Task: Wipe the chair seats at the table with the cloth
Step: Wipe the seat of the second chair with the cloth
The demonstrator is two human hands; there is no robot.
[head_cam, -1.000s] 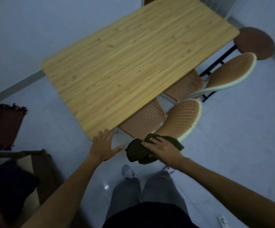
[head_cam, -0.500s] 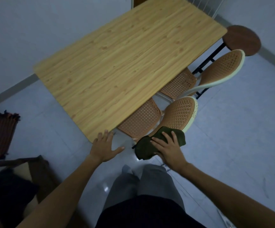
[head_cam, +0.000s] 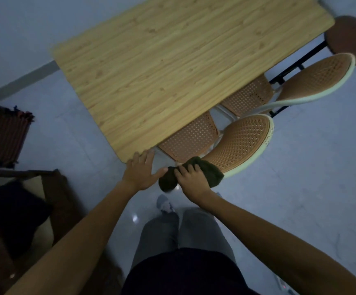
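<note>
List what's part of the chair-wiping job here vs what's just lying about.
Job:
cloth under right hand
near chair
far chair
table, left hand on its corner

Lying about:
stool
striped rug
dark cushion

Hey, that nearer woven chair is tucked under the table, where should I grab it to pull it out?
Probably the pale rim at the top of the nearer chair's backrest, taken from the open floor side, away from the table. The seat sits partly under the tabletop, so the backrest is the exposed part. The right hand with the cloth is at its lower edge.
</note>
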